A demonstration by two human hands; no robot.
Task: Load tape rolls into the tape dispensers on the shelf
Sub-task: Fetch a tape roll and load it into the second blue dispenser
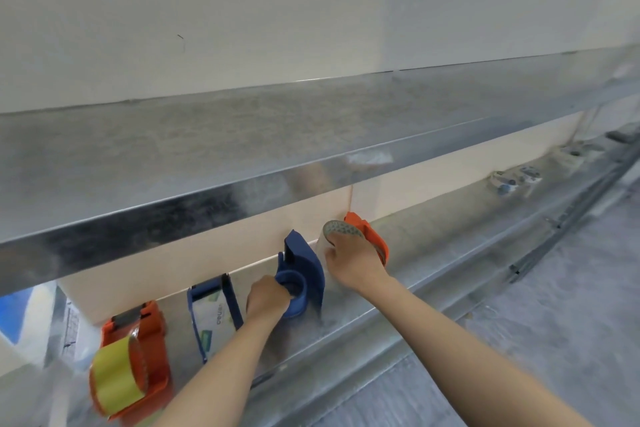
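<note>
On the lower metal shelf [433, 243] stands a row of tape dispensers. My left hand [266, 300] grips the round hub of an empty dark blue dispenser [304, 267]. My right hand [353, 262] holds a clear tape roll [337, 236] with a grey patterned core, right in front of an orange dispenser [369, 230] that it partly hides. Further left, a blue dispenser [214, 315] holds a white roll with green print. At the far left an orange dispenser [138, 354] carries a yellow roll [116, 378].
An upper metal shelf [207, 163] overhangs the dispensers, and a pale wall closes the back. Small white and blue items [516, 178] lie further right along the lower shelf. A grey floor [554, 322] lies at lower right.
</note>
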